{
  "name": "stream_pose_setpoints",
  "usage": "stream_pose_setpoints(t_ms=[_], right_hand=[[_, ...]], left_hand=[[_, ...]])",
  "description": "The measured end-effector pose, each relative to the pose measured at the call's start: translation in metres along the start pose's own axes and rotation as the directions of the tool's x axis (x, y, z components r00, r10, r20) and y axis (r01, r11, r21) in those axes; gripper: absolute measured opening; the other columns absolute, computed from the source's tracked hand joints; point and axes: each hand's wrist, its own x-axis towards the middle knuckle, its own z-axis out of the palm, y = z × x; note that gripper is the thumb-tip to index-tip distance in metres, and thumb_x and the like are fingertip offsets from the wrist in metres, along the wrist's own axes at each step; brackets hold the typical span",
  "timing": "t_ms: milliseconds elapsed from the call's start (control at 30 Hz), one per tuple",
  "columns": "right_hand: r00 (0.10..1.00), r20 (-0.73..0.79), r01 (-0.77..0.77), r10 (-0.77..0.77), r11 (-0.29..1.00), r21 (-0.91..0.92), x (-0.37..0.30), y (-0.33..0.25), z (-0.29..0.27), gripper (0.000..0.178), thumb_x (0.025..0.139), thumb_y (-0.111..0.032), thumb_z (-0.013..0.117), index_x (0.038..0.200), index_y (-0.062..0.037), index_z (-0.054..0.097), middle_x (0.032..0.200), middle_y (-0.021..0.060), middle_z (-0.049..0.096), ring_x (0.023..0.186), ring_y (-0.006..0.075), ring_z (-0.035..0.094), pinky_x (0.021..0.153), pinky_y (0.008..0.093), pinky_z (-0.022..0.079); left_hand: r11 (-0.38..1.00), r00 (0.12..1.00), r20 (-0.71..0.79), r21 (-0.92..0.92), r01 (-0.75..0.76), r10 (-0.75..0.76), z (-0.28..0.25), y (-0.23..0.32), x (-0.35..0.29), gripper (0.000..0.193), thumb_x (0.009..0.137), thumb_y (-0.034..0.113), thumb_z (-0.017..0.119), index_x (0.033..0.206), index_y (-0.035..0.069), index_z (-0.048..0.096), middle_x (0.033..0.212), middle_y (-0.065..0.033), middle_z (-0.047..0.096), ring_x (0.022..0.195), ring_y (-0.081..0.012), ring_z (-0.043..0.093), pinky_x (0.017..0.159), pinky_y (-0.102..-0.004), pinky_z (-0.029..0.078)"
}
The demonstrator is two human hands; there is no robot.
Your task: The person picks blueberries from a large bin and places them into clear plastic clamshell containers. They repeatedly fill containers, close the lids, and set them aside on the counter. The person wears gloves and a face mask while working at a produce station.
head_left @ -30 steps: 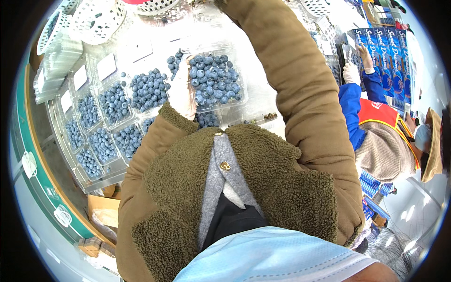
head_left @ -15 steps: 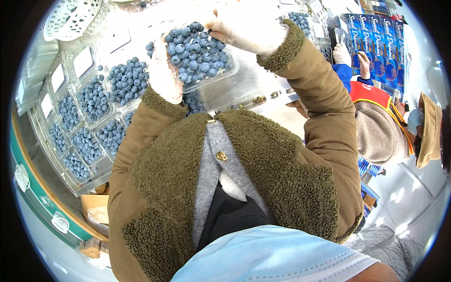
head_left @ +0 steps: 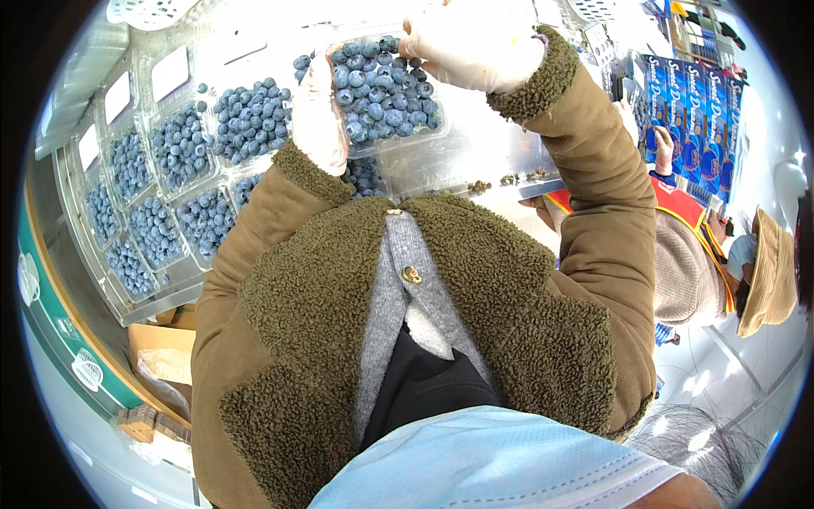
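A clear plastic box (head_left: 439, 127) heaped with blueberries (head_left: 386, 97) is in front of me, upper middle of the view. My left hand (head_left: 322, 119), in a whitish glove, wraps the box's left side; some of its fingers are lost in glare. A few blueberries show just left of those fingers. Over the box's far right corner is my right hand (head_left: 475, 47), gloved too, its fingertips drawn together at the top berries. Whatever may be between them is too small and bright to make out. Part of another box of blueberries (head_left: 366, 176) shows below the held one.
At left, a metal tray (head_left: 136, 316) bears several open boxes of blueberries (head_left: 182, 148). White perforated baskets (head_left: 148, 10) stand beyond. Small berry scraps (head_left: 509, 180) lie right of the box. A co-worker in a red vest (head_left: 678, 199) works at right beside blue printed cartons (head_left: 691, 119).
The view has shifted a little, so the tray, box and hands appear farther right and higher. Both hands stay at the same box. The co-worker has leaned, and their hands have moved.
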Motion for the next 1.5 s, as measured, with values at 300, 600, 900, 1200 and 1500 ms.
stream_pose_setpoints(t_ms=[300,600,900,1200,1500], right_hand=[[0.94,0.33,0.104,-0.09,0.994,-0.023,0.011,0.011,-0.007,0.009,0.077,-0.017,0.067,0.077,-0.0083,0.071,0.066,0.0134,0.066,0.064,0.0331,0.07,0.061,0.0443,0.057],[0.928,-0.181,-0.238,0.326,0.891,0.387,0.093,0.071,-0.001,0.026,0.089,-0.025,0.071,0.104,-0.0036,0.073,0.085,0.0205,0.072,0.08,0.0297,0.072,0.074,0.0398,0.057],[0.926,-0.329,0.269,-0.184,0.934,0.234,0.052,0.04,0.043,0.032,0.094,-0.022,0.073,0.124,-0.0133,0.068,0.091,0.0074,0.071,0.078,0.0198,0.067,0.071,0.032,0.057],[0.985,-0.091,0.167,-0.146,0.939,0.302,0.014,0.03,0.046,0.016,0.09,-0.017,0.075,0.106,-0.0139,0.074,0.096,0.0083,0.07,0.082,0.0267,0.068,0.069,0.0357,0.057],[0.982,-0.112,0.181,-0.15,0.91,0.372,0.007,0.016,0.015,0.019,0.088,-0.019,0.072,0.105,-0.0097,0.069,0.088,0.0117,0.064,0.082,0.0337,0.065,0.069,0.0436,0.052]], left_hand=[[0.993,0.999,0.02,-0.115,0.03,-0.028,-0.006,0.003,-0.001,0.059,0.105,0.05,0.055,0.14,0.003,0.052,0.13,-0.0159,0.065,0.11,-0.0216,0.071,0.089,-0.035,0.064],[0.991,0.997,0.076,-0.13,-0.023,0.033,-0.016,0.002,0.0,0.051,0.107,0.045,0.054,0.138,0.005,0.056,0.127,-0.0141,0.067,0.109,-0.0203,0.071,0.092,-0.0358,0.062],[0.963,0.994,0.053,-0.247,0.11,-0.1,0.0,0.012,0.003,0.05,0.109,0.046,0.045,0.138,0.007,0.056,0.128,-0.0105,0.067,0.115,-0.021,0.067,0.1,-0.0382,0.057],[0.996,0.998,-0.051,-0.069,-0.051,0.048,-0.008,0.008,0.006,0.052,0.108,0.047,0.048,0.138,0.005,0.056,0.127,-0.0118,0.067,0.113,-0.0242,0.067,0.1,-0.0408,0.056],[0.99,0.985,-0.101,-0.012,-0.14,0.138,-0.004,0.008,0.006,0.053,0.105,0.047,0.056,0.138,0.006,0.057,0.128,-0.0132,0.067,0.115,-0.0244,0.068,0.097,-0.0421,0.059]])
